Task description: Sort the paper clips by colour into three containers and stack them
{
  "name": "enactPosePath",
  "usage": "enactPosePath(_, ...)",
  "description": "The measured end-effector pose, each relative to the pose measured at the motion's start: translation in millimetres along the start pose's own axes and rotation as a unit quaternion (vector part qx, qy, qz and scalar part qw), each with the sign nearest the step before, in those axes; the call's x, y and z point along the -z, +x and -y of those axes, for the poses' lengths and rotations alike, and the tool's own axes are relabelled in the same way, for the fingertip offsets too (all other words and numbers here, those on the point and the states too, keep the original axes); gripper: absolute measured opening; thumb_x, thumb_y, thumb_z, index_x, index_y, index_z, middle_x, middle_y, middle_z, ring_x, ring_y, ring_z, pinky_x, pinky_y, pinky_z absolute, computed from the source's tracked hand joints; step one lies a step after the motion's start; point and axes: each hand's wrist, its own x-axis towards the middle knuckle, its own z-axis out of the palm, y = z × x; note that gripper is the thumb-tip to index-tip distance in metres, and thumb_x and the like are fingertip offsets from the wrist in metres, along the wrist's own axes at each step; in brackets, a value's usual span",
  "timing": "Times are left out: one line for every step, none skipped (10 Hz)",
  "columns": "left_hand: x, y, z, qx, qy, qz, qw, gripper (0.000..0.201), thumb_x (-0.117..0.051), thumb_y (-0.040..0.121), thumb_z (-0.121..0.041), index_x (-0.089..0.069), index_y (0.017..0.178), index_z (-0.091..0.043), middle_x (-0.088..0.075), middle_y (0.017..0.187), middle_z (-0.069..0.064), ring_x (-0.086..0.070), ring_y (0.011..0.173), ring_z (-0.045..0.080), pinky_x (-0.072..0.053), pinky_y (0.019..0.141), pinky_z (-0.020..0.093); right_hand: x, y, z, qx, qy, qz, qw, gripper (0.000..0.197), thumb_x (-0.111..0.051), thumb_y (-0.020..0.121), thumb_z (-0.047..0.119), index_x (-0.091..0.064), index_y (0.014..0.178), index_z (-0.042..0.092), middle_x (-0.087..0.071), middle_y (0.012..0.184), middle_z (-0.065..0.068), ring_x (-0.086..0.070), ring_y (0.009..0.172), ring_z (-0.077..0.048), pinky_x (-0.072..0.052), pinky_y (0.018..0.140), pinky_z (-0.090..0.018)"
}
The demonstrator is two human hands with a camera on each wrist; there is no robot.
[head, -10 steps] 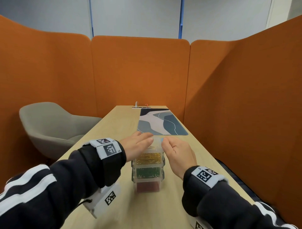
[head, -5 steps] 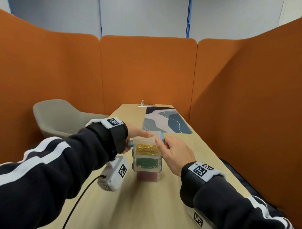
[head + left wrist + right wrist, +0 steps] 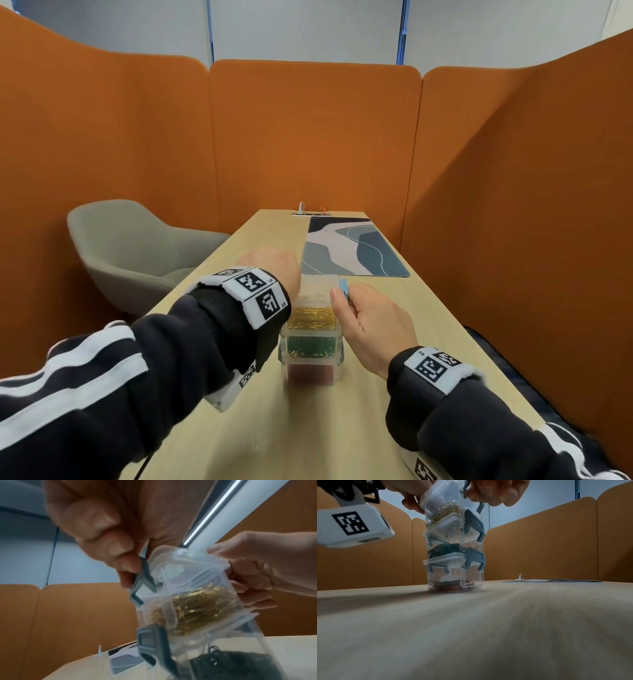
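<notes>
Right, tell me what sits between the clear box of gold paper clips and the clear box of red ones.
The clear box of green clips, stacked between the gold box above and the red box below; head view shows it.

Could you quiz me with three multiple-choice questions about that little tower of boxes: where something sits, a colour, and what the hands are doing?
1. Where does the box of gold clips sit in the stack?
A. top
B. middle
C. bottom

2. What colour are the clips in the bottom box?
A. blue
B. red
C. white

3. What are the hands doing?
A. lying flat on the table
B. each gripping a latch on the top box
C. holding the chair

Answers:
1 A: gold lies above the green clips, with red lowest.
2 B: the right wrist view shows red clips at table level.
3 B: the left hand grips a grey-blue latch and the right hand pinches the latch opposite.
</notes>
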Motion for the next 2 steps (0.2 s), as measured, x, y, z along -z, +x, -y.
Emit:
enactPosePath(-8.2, 13.6, 15.7, 0.0, -0.062, 0.021, 0.998, 0.036, -0.033, 0.1, -0.034, -0.058, 0.106, -0.009, -0.064, 0.106, 0.008, -0.06, 0.094, 0.022, -0.044, 0.078, 0.029, 4.2, -2.1, 0.1, -0.015, 0.05, -0.005, 0.999, 0.063, -0.004, 0.087, 0.063, -0.058, 0.083, 0.03, -0.058, 0.074, 0.011, -0.053, 0.072, -0.009, -0.039, 0.059, -0.021)
enactPosePath(-4.5, 17.7, 27.6, 0.028, -0.139, 0.093, 0.986, 0.048, -0.03, 0.097, -0.045, -0.062, 0.096, -0.01, -0.067, 0.084, 0.003, -0.058, 0.069, 0.017, -0.046, 0.068, 0.026, 9.7, -3.2, 0.4, -0.062, 0.125, 0.026, 0.99, 0.062, -0.003, 0.085, 0.062, -0.058, 0.069, 0.041, -0.057, 0.062, 0.017, -0.051, 0.066, -0.001, -0.035, 0.056, -0.015)
